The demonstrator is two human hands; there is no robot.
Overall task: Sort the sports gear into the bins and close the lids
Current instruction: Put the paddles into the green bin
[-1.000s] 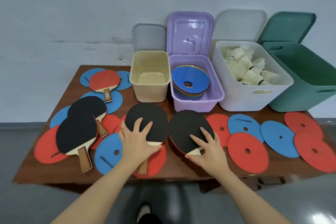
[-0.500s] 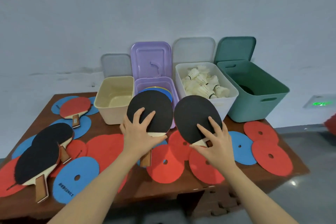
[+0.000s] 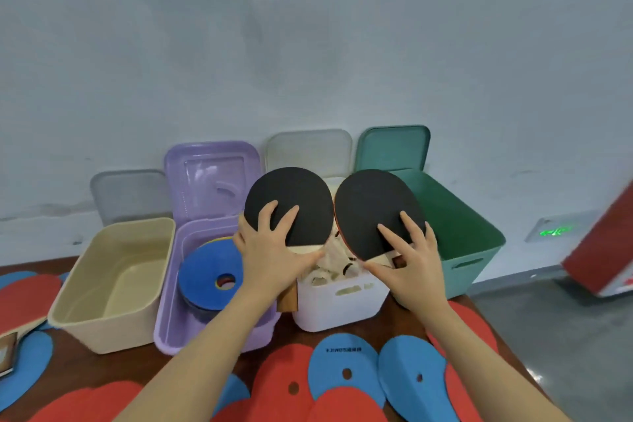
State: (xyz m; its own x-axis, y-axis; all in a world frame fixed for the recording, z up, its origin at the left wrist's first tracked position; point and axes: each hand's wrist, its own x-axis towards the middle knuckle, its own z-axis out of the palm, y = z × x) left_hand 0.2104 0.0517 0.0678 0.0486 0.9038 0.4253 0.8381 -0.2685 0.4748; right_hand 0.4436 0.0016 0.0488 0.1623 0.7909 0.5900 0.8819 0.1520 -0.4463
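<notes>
Closest to the camera the brown table is littered with flat discs, red ones and blue ones overlapping each other, each with a little hole in the middle. Both bare forearms reach up from the bottom edge, and each hand has a ping pong paddle lifted off the table. The left hand has its fingers spread flat over the lower part of the black rubber on the left paddle, thumb tucked along the pale wood at the neck, and the handle pokes out below the wrist, so it's a proper grip. The right hand does much the same with the right paddle: two fingers lie splayed on the black face, thumb pinching at the neck, a bit of brown handle showing between the fingers. The two paddle heads sit side by side, almost touching, hovering over the white bin, which has shuttlecocks in it. Left of that is the purple bin holding a stack of discs with a blue one on top, then a cream bin further left. The green bin is on the far right. Behind every bin its lid leans against the pale wall.
</notes>
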